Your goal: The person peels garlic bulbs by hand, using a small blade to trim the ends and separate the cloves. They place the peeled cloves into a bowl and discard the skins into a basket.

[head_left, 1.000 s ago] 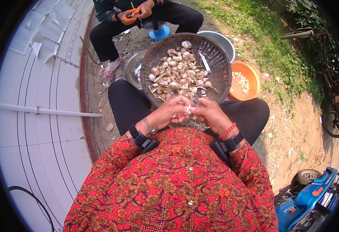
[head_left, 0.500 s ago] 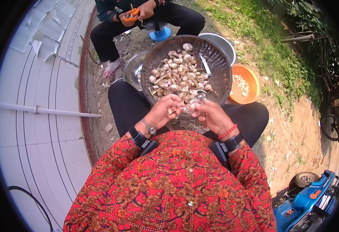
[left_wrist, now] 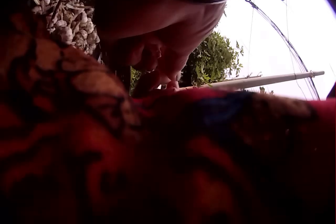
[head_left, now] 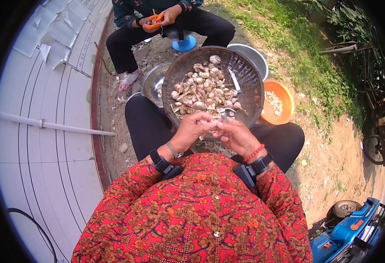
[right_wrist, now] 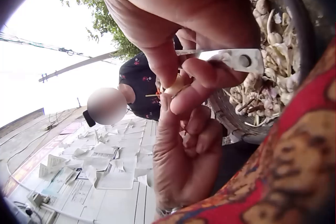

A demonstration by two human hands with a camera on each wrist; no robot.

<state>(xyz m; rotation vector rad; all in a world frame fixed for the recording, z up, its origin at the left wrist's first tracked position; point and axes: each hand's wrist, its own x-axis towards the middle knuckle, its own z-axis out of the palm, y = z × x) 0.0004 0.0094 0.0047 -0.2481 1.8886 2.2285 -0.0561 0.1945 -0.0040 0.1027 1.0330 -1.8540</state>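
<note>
A round woven basket (head_left: 250, 90) rests on my lap, holding several garlic bulbs (head_left: 205, 90) with dry stems. At its near rim my hands meet. My left hand (head_left: 191, 128) pinches a small garlic clove (right_wrist: 177, 84) with curled fingers. Above it in the right wrist view, my right hand (head_left: 235, 133) grips a small metal knife (right_wrist: 226, 58) between thumb and fingers, and its thumb tip touches the clove. The left wrist view shows only the dark underside of my left hand (left_wrist: 157, 50) and part of the garlic (left_wrist: 65, 16).
An orange bowl (head_left: 280, 94) of peeled cloves sits on the ground to the right, with metal bowls (head_left: 250, 52) behind and to the left of the basket. Another knife (head_left: 235, 81) lies in the basket. A seated person (head_left: 170, 22) faces me. A blue vehicle (head_left: 350, 228) stands at lower right.
My hands, slightly apart half a second ago, have closed together on the clove at the basket's near rim. The view has shifted a little downward.
</note>
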